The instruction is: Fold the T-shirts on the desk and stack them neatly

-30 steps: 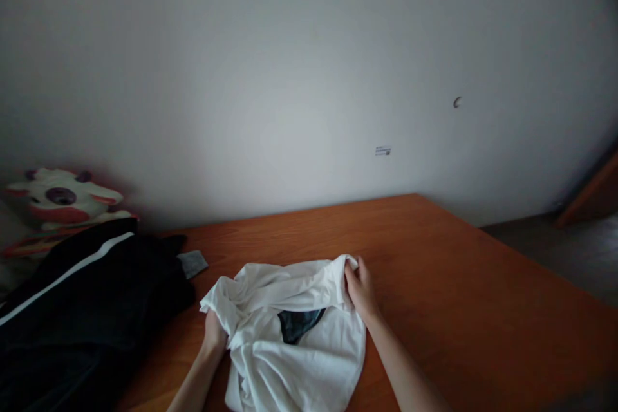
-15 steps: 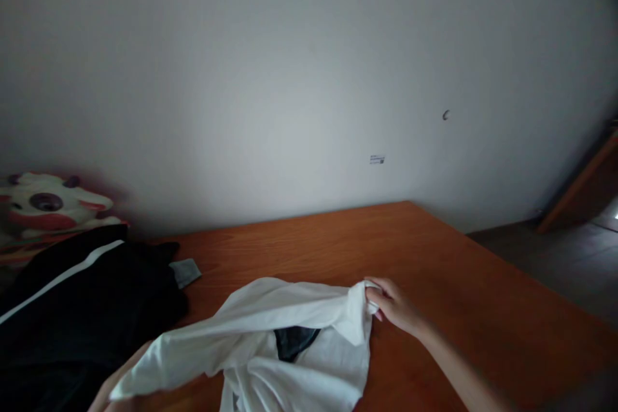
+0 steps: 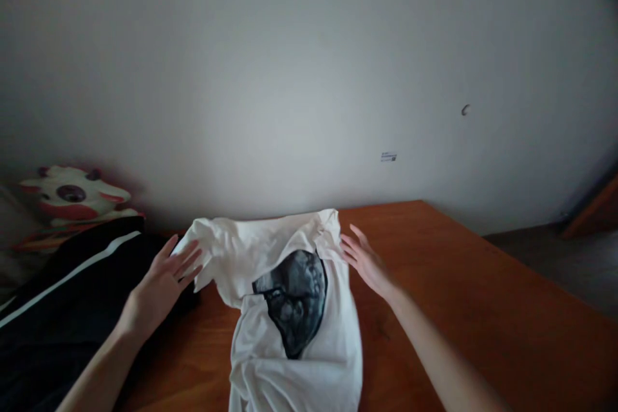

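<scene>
A white shirt (image 3: 318,347) lies on a brown wooden table (image 3: 487,309), seen from above by the person wearing the camera, and it sits between the person's two hands. Its top part spreads out near the far edge of the table, while its lower part runs toward the viewer and out of the bottom of the view. A dark grey and black print (image 3: 300,299) shows on the front, partly covered by folds in the cloth. The left hand (image 3: 157,283) is at the shirt's left, fingers spread and grasping nothing; its fingertips overlap the shirt's upper left corner in this view, though whether they touch it cannot be told. The right hand (image 3: 367,262) is just beside the upper right edge, also free of any grip, with its fingers stretched toward the cloth; contact there is unclear too. To the left of the shirt, partly behind the left forearm, lies a heap of black clothing (image 3: 62,328) with a white stripe. Beyond that heap sits a toy cow (image 3: 80,196). A pale wall (image 3: 290,77) rises behind the table, with a small label (image 3: 389,157) on it.
</scene>
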A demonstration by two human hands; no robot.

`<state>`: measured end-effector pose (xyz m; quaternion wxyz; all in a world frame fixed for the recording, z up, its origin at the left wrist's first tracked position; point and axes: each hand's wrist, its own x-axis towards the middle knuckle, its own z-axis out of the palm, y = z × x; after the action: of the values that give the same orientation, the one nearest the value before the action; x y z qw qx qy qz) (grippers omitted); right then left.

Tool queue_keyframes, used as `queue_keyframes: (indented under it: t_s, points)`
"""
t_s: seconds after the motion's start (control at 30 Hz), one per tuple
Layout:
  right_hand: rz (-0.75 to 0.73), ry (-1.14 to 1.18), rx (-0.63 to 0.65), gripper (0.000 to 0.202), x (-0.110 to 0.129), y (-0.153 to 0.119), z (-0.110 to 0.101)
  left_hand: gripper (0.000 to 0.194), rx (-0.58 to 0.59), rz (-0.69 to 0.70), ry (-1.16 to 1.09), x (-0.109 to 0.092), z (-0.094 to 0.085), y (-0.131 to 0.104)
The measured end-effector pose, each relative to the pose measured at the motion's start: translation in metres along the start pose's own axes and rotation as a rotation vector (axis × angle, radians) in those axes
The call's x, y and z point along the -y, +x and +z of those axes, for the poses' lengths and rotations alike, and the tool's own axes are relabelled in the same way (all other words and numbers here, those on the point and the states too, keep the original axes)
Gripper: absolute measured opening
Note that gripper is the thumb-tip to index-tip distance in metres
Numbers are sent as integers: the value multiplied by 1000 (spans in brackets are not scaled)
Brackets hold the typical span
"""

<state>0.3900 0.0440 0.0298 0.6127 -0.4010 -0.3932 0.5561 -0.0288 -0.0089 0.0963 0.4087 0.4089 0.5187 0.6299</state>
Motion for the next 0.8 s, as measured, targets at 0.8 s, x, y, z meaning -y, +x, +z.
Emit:
queue_keyframes:
  t_s: [0.8]
  points:
    - [-426, -1220, 340, 8, -63, -60, 2, 38, 429, 145, 747, 97, 36, -51]
